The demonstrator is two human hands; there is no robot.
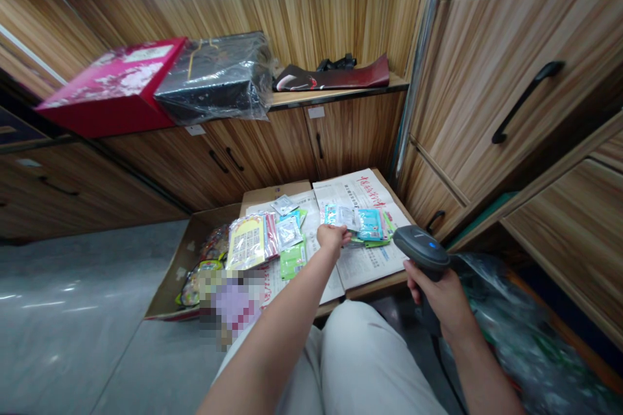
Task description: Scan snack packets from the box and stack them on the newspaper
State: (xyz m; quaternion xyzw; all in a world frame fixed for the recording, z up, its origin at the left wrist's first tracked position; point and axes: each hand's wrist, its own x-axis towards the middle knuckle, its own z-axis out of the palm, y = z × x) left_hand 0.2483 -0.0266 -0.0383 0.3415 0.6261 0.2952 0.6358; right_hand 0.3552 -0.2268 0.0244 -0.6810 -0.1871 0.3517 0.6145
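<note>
My right hand [440, 301] is wrapped round the grip of a dark grey barcode scanner [421, 247], which has a small blue light on top and a cable hanging below. With fingers closed, my left hand [332, 238] pinches the near edge of a small blue-and-white packet [342, 215] over the newspaper. Right beside it lies a pile of blue and green packets [372, 225]. Left of my hand are green packets [293, 260], silvery-white packets [288, 231] and a larger yellow-and-white bag [247, 243]. The scanner is apart from the packets.
Newspaper [357, 269] covers the cardboard surface before my knees. A cardboard box [168, 285] with bagged goods stands at left. Wooden cabinets rise behind and to the right; a pink box [117, 87] and a plastic-wrapped black box [209, 74] rest on the ledge. Clear plastic [525, 330] lies at right.
</note>
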